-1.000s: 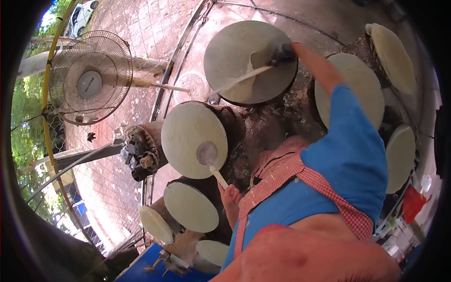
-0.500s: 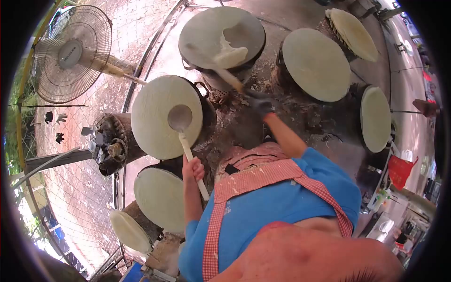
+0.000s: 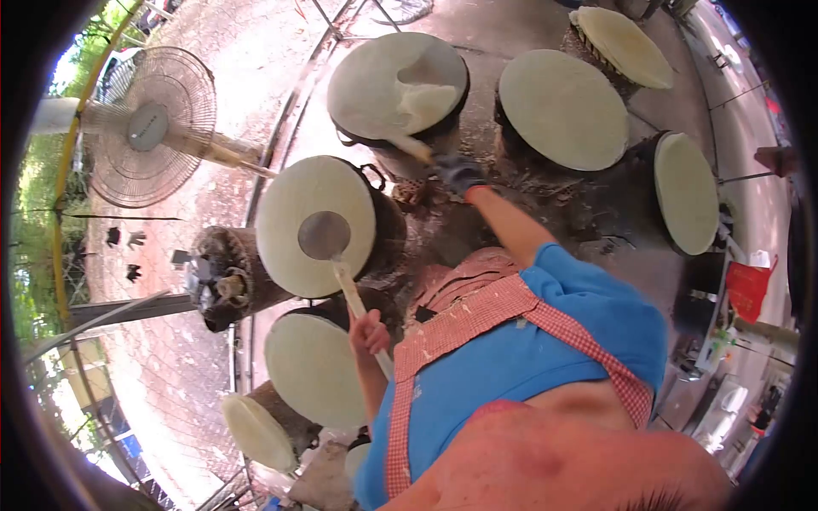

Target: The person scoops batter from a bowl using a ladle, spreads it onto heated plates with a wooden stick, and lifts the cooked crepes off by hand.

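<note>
My bare left hand point(image 3: 371, 334) is closed around the pale handle of a long ladle point(image 3: 325, 235). Its round grey head rests over the pale sheet on a round griddle point(image 3: 285, 200); whether it touches cannot be told. In my right hand point(image 3: 463, 174), dark-gloved, is the wooden handle of a spatula-like tool point(image 3: 411, 146), its pale end at the near rim of the far griddle point(image 3: 366, 89). On that griddle lies a pale layer point(image 3: 426, 104) with a folded edge beside a bare grey patch. The tip of the spatula is hard to make out.
More round griddles with pale sheets stand around me: one to the right point(image 3: 562, 109), one far right point(image 3: 687, 194), one near left point(image 3: 315, 366). A standing fan point(image 3: 149, 128) is at left, near a sooty burner point(image 3: 223, 285). A red bag point(image 3: 750, 288) hangs at right.
The view has shifted. The spatula has drawn back from across the far griddle to its near rim. The ladle head sits slightly nearer the middle of its griddle.
</note>
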Demonstrator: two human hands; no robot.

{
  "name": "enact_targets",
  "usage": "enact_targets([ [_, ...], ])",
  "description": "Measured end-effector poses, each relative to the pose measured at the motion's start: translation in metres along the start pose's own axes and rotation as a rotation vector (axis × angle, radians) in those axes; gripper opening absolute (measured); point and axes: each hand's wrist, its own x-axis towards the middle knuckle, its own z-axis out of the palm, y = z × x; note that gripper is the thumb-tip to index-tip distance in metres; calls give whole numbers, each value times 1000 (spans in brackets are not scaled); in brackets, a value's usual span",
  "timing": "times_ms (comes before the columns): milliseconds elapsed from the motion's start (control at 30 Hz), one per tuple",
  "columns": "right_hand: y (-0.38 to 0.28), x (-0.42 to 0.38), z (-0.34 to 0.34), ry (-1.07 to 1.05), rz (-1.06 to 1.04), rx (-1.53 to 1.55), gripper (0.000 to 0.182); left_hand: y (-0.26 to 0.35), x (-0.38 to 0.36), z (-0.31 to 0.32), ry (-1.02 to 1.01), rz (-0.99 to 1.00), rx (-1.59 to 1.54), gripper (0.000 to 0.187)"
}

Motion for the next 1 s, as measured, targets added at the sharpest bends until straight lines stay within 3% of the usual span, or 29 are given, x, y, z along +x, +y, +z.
enact_targets([
  [33, 24, 2, 0, 16, 28, 18, 30, -1, 5, 16, -57, -26, 47, 15],
  [67, 59, 8, -6, 34, 54, 33, 29, -5, -2, 13, 204, 90, -32, 18],
  [133, 107, 24, -24, 94, 67, 0, 31, -2, 12, 38, 83, -73, 189, 28],
  [167, 90, 37, -33, 100, 78, 18, 31, 0, 15, 32, 93, -85, 206, 28],
  [233, 46, 48, -46, 111, 132, 156, 29, -9, 13, 11, 301, 89, -21, 29],
  [267, 36, 34, -41, 105, 155, 158, 29, -14, 17, 13, 317, 71, -24, 29],
  [333, 11, 21, -33, -137, -67, -141, 28, -2, 47, 22, 133, -126, 2, 26],
  [367, 33, 19, -27, -122, -56, -135, 28, -1, 52, 30, 196, -147, -5, 29],
  [433, 86, 4, 5, -24, 77, 272, 30, 8, 48, 38, 364, -116, 135, 30],
  [467, 98, 29, -12, 115, 132, 432, 28, 12, 56, 33, 406, -77, 247, 30],
  [500, 107, 43, -34, 239, 204, 593, 27, 16, 69, 29, 409, -88, 266, 30],
  [533, 89, 50, -54, 235, 234, 611, 27, 17, 72, 27, 317, -140, 90, 29],
  [600, 55, 75, -97, -58, -4, -54, 27, 11, 89, 27, 228, -198, -122, 28],
  [633, 62, 62, -81, -76, 9, -60, 27, 12, 100, 33, 360, -174, -289, 28],
  [667, 59, 40, -48, 58, -114, -62, 27, 18, 106, 38, 494, -146, -441, 27],
  [700, 57, 22, -33, 205, -245, -72, 28, 22, 103, 25, 426, -188, -281, 27],
  [767, 70, -21, -35, -101, 132, 66, 27, 26, 101, 27, 448, -247, -161, 28],
  [800, 71, 9, -49, -73, 113, 58, 27, 25, 108, 25, 461, -234, -118, 28],
  [867, 61, 51, -84, 404, 479, 1040, 38, 20, 124, 25, 426, -245, -156, 28],
  [900, 77, 92, -78, 182, 496, 708, 43, 21, 115, 32, 434, -254, -199, 28],
  [933, 97, 150, -58, 160, 409, 329, 50, 19, 116, 33, 431, -263, -202, 28],
  [967, 91, 201, -70, 126, 653, 285, 53, 15, 121, 31, 436, -261, -217, 28],
  [1000, 109, 234, -75, 128, 518, 229, 54, 18, 117, 35, 460, -250, -220, 28],
])
